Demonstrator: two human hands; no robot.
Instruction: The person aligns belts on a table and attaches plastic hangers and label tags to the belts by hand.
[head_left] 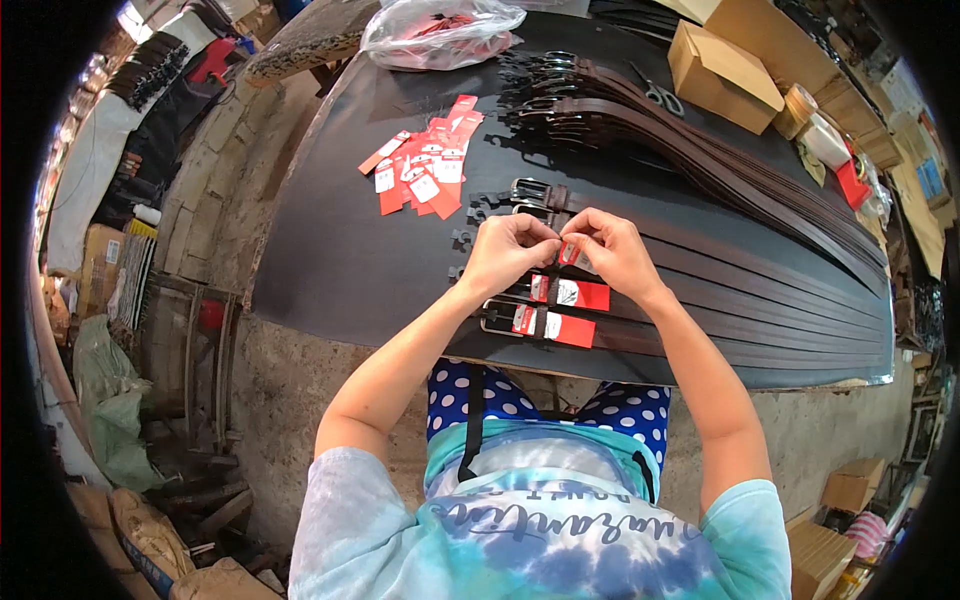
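Note:
My left hand (511, 253) is closed in a pinch over the buckle end of a dark leather belt; whatever its fingertips hold is too small to make out. Close beside it, my right hand (612, 250) pinches a small red hang tag (570, 253), which is partly hidden by the fingers. Just below my hands, two belts carry a red-and-white tag (572, 292) and another red tag (568, 329) near their buckles. Above my hands lie more belts with a silver buckle (531, 190) showing, their straps running side by side to the right.
A loose pile of red tags (425, 170) lies on the black table (330, 260). Behind are a stack of brown belts (690, 150), scissors (664, 99), a clear plastic bag (440, 35) and an open cardboard box (722, 75). Tape rolls (796, 110) stand at the right.

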